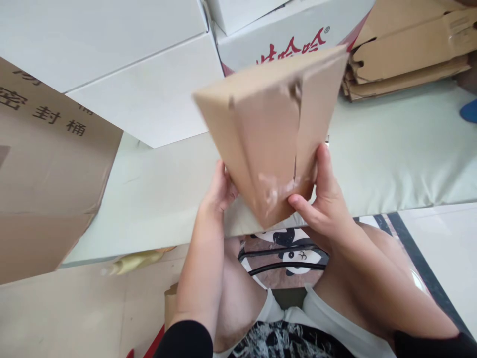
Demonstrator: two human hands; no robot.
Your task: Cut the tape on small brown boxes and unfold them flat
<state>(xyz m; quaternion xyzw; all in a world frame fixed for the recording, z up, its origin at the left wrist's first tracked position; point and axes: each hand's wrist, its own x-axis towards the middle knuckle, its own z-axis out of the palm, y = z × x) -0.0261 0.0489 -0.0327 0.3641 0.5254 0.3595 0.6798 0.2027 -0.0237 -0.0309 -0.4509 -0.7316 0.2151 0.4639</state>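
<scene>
Holding a cardboard box (268, 129) between left hand (219, 191) and right hand (324, 204), cupped around its near end. Probably light and fairly stiff, slick at the tape (274, 191) between the hands, weaker at the slit (295, 166) near the right hand; best gripped by the side walls.

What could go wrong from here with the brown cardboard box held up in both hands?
It might slip: the bare left hand and bare right hand hold the tilted brown cardboard box near its lower end.

The narrow dark slit in its facing side might widen if squeezed.

Its upper end might knock the white carton with red lettering behind, though one view doesn't settle the gap.
</scene>
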